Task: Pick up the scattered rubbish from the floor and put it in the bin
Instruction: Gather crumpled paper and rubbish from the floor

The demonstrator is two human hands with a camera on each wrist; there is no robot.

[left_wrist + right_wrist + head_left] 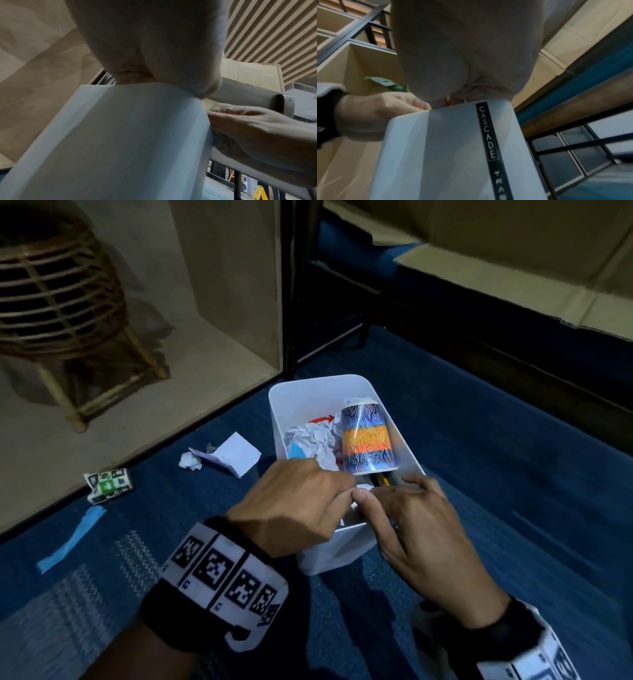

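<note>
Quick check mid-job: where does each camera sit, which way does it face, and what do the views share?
Head: looks down at bin, left hand, right hand on its near rim.
Left wrist: below the palm, looks up along the bin's wall; right hand shows.
Right wrist: same upward angle, label side; left hand shows.
Shared: bin, both hands.

Smooth matt plastic bin (310, 386) — crumpled paper (310, 440) (glossy cup (368, 438)).

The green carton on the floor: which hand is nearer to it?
Left. The left hand is at the bin's near rim, toward the green carton; the right hand is farther right.
</note>
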